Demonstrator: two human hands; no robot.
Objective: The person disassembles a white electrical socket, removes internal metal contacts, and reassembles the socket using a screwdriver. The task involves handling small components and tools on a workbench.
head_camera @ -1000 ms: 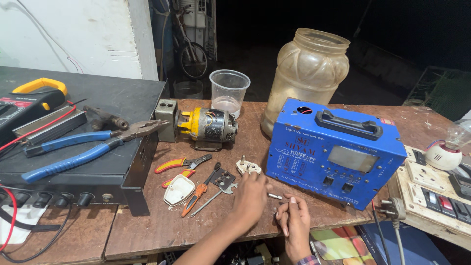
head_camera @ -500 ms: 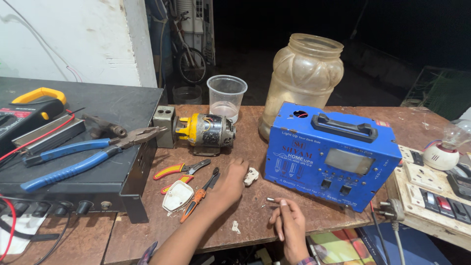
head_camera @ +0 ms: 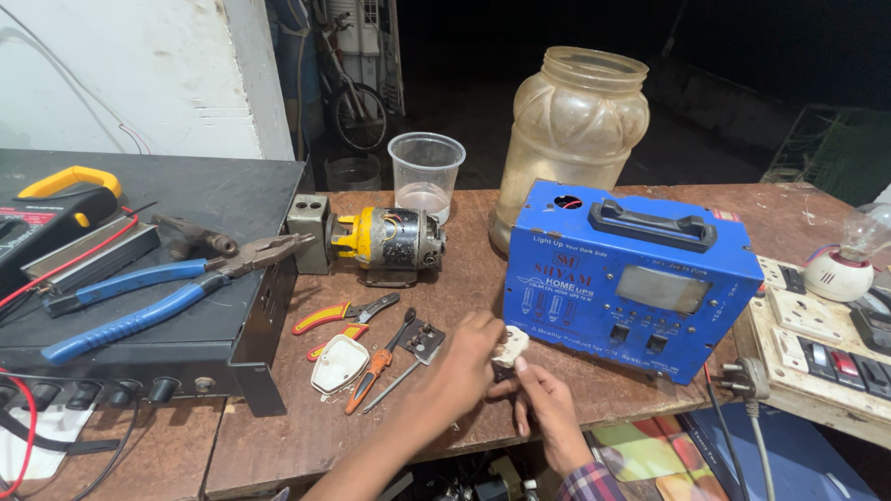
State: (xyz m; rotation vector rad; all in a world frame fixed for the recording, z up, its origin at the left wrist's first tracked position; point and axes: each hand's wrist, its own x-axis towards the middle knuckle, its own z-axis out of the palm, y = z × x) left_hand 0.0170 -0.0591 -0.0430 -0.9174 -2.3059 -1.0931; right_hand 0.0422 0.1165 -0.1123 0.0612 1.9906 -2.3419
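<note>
I pinch a small white plug part (head_camera: 510,347) in the fingers of my left hand (head_camera: 461,364), just above the near edge of the wooden table (head_camera: 464,278). My right hand (head_camera: 548,408) sits just below it, thumb tip touching the part's underside, its other fingers curled; I cannot tell if they grip anything. The blue metal box (head_camera: 631,278) stands just to the right. To the left lie an orange-handled screwdriver (head_camera: 376,366), a white plug cover (head_camera: 339,364) and small red-handled cutters (head_camera: 343,315).
</note>
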